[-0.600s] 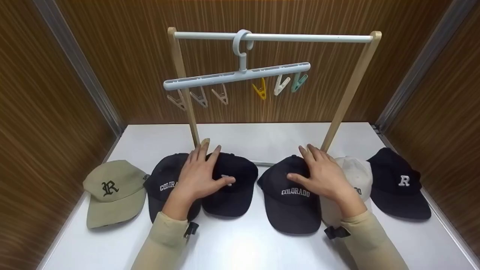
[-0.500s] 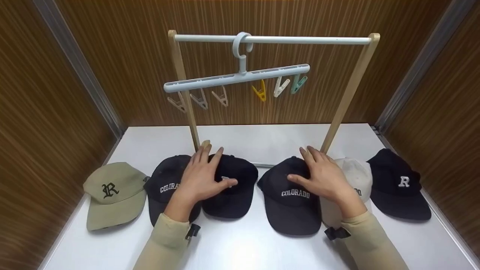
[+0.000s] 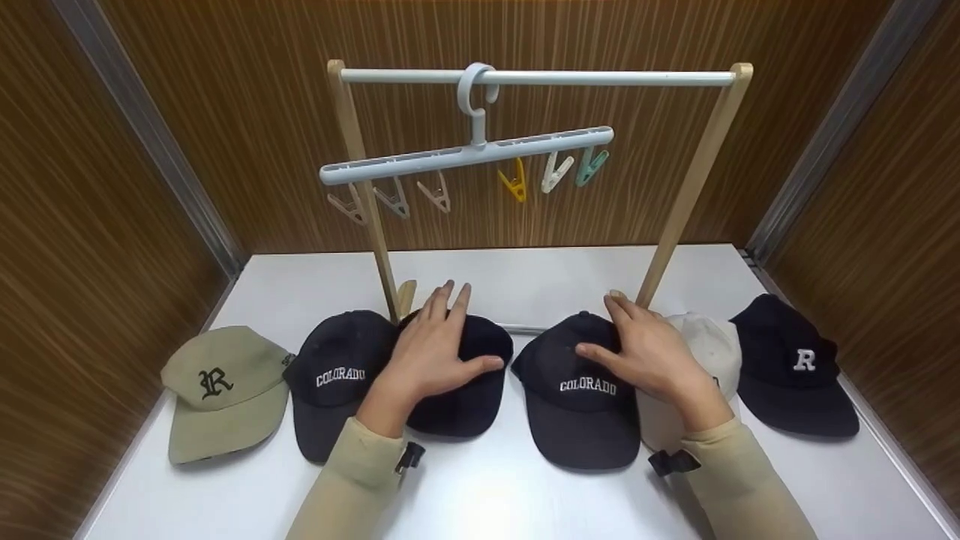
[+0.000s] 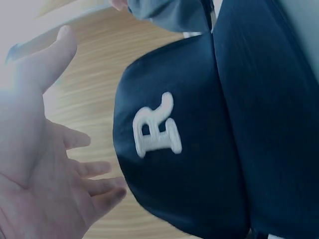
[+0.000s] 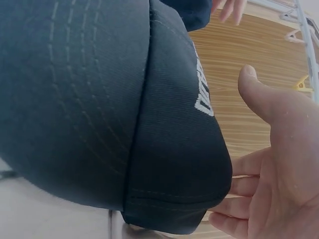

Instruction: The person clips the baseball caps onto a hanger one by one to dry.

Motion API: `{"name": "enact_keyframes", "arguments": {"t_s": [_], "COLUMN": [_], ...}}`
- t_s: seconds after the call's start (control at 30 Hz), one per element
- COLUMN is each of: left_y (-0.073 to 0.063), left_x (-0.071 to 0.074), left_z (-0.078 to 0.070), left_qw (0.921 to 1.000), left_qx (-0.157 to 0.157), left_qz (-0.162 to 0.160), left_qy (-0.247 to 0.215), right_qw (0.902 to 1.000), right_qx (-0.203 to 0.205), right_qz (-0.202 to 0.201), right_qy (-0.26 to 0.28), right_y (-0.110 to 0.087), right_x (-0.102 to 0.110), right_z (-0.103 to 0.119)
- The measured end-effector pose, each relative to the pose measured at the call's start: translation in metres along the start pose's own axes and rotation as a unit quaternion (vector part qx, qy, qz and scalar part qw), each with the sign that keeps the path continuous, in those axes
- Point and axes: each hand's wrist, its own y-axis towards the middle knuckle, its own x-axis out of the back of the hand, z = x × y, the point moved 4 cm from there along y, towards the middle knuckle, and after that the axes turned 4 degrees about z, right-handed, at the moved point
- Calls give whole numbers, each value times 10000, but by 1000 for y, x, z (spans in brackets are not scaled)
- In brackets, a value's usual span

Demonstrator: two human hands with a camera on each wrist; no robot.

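Note:
My left hand (image 3: 435,352) is over a navy cap (image 3: 480,412), its fingers loosely extended and thumb out to the side. In the left wrist view that cap (image 4: 189,169) shows a white R, and the left hand (image 4: 45,169) holds nothing. Over the crown of a dark COLORADO cap (image 3: 581,431) is my right hand (image 3: 652,349), which partly hides a cream cap (image 3: 709,341). The right wrist view has the right hand (image 5: 284,164) with fingers extended beside the COLORADO cap (image 5: 174,139); whether they touch it I cannot tell.
An olive cap (image 3: 225,390) and another COLORADO cap (image 3: 326,405) lie at left, a navy R cap (image 3: 791,405) at far right. Behind stands a rack (image 3: 585,78) with wooden legs. From its bar hangs a tilted pale-blue hanger (image 3: 420,160) with several coloured clips. Wood-grain walls surround the white table.
My left hand has moved right, off the left COLORADO cap and further over the navy R cap, uncovering the lettering. The right hand stays almost in place; the view has shifted slightly.

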Motion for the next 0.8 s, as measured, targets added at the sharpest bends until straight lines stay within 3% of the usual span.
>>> {"name": "enact_keyframes", "arguments": {"t_s": [0.43, 0.8], "left_y": [20, 35], "left_x": [-13, -26], "left_z": [-31, -49], "left_qw": [9963, 9925], "left_qx": [-534, -772], "left_qz": [660, 928], "left_qy": [-161, -185], "right_qw": [9997, 9993], "right_qx": [103, 63], "right_qz": [153, 277], "right_qy": [149, 248], "right_y": [3, 3], "right_x": [-3, -5], "right_z": [-3, -6]}}
